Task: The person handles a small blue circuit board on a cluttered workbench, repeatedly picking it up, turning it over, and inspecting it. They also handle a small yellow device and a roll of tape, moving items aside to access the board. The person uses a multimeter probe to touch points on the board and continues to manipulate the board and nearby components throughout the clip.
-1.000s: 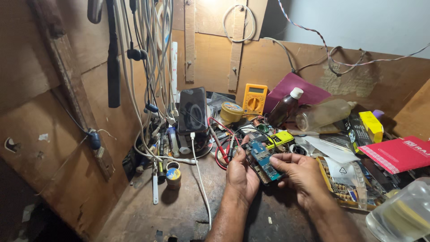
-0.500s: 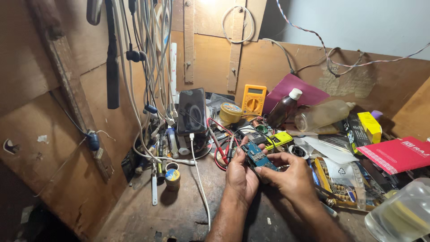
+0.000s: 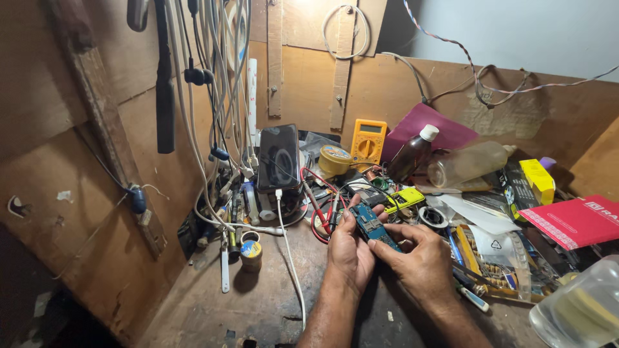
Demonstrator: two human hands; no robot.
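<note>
A small blue-green circuit board (image 3: 373, 225) is held between both my hands over the cluttered wooden bench. My left hand (image 3: 348, 248) grips its left side with the thumb up along the edge. My right hand (image 3: 419, 258) pinches its lower right end with thumb and fingers. The board tilts from upper left down to lower right. Red and black probe leads (image 3: 317, 207) lie just left of my left hand.
A black phone (image 3: 278, 158) stands propped with a white cable (image 3: 290, 258) plugged in. Behind are a yellow multimeter (image 3: 368, 142), a tape roll (image 3: 334, 160), a brown bottle (image 3: 412, 154), a clear bottle (image 3: 467, 164). A red box (image 3: 576, 220) and plastic jar (image 3: 580, 309) sit right; cables hang left.
My right hand has slid from beside the board onto its lower right end. Both hands and the board stay in about the same place.
</note>
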